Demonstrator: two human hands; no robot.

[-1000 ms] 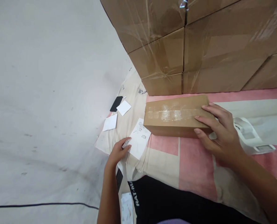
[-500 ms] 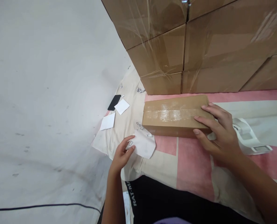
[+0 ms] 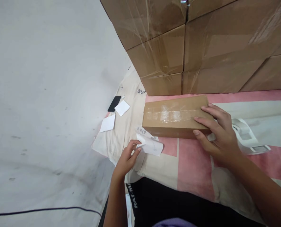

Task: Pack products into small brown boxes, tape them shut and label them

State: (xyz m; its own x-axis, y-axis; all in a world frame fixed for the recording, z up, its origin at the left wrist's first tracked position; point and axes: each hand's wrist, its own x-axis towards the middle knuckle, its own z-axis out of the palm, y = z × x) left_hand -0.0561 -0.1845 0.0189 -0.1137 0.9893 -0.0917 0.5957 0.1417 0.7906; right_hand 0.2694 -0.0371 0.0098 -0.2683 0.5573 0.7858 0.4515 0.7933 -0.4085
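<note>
My left hand (image 3: 129,157) is closed in a pinch on the near left corner of a white sheet of paper (image 3: 152,145), which curls up off the bedspread. Small clip-like outlines show beside it, near the box corner; I cannot tell whether they are loose pieces or printed. The long brown cardboard box (image 3: 173,113) lies flat, with shiny clear tape along its top. Over its right end rests my right hand (image 3: 217,130), fingers spread on the top and thumb at the front edge. Just right of that hand lies a white tape dispenser (image 3: 249,135).
A wall of stacked cardboard boxes (image 3: 164,60) wrapped in clear film stands behind. To the left are a black phone (image 3: 114,104), two white paper squares (image 3: 108,123) and bits of foil-like scrap (image 3: 141,91). A pale wall (image 3: 48,94) borders the left side.
My left hand has lifted and folded the sheet's edge, shifting slightly right. The right hand stays on the box. The view has shifted a little.
</note>
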